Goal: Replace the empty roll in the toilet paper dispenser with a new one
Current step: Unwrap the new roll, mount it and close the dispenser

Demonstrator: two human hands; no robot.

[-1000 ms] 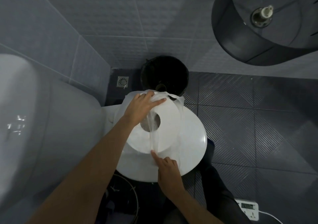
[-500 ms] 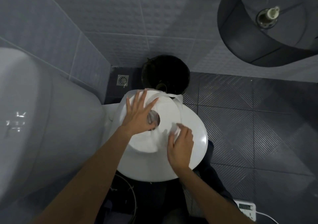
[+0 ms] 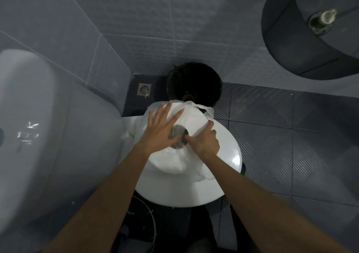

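New paper roll [image 3: 171,161], w/ clear wrap on, lies flat on white round toilet lid [image 3: 223,177]: L hand [image 3: 161,134] spread open, palm pressing top beside core hole, R hand [image 3: 204,142] pinched shut on wrap at hole's other side; open dispenser [image 3: 303,44] up-right, well apart.
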